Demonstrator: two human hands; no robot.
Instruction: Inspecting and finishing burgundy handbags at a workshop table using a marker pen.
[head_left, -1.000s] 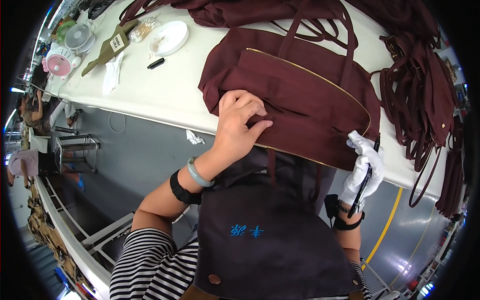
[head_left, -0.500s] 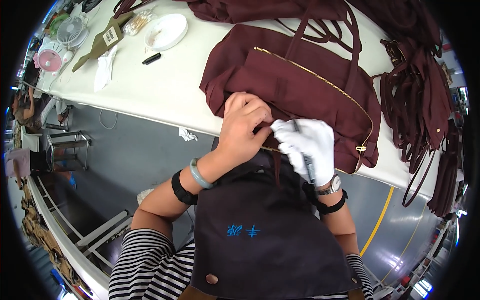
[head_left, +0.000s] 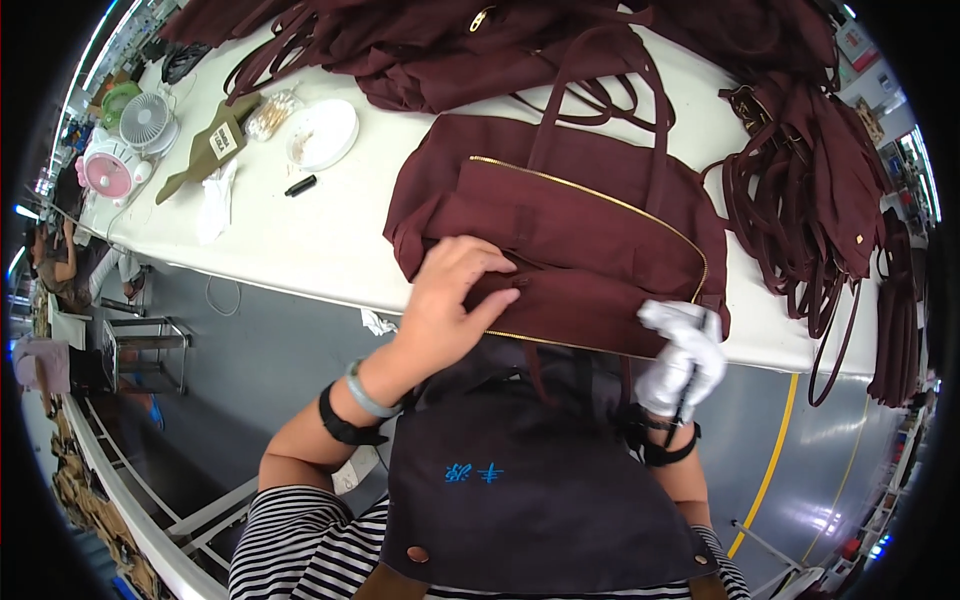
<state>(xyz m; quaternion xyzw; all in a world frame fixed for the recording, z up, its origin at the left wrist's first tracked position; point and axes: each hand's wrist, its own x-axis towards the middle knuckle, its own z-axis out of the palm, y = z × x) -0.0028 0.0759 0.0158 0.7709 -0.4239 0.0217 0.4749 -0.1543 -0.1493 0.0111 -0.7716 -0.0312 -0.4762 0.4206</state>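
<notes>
A maroon tote bag (head_left: 590, 215) with a gold zipper and long handles lies on the white table (head_left: 320, 250). My left hand (head_left: 450, 300), bare, pinches the bag's near edge at the table's front. My right hand (head_left: 685, 355), in a white glove, sits at the bag's lower right corner by the table edge, closed around a thin dark tool, perhaps a pen.
More maroon bags (head_left: 420, 50) are piled at the back; loose straps (head_left: 800, 190) hang at the right. A white plate (head_left: 320, 133), a small black object (head_left: 300, 186), small fans (head_left: 125, 150) and an olive strap (head_left: 205, 150) lie at the left. A person (head_left: 70, 260) sits far left.
My gloved right hand has swung from next to my left hand back to the bag's right corner. My left hand has kept hold of the bag's edge.
</notes>
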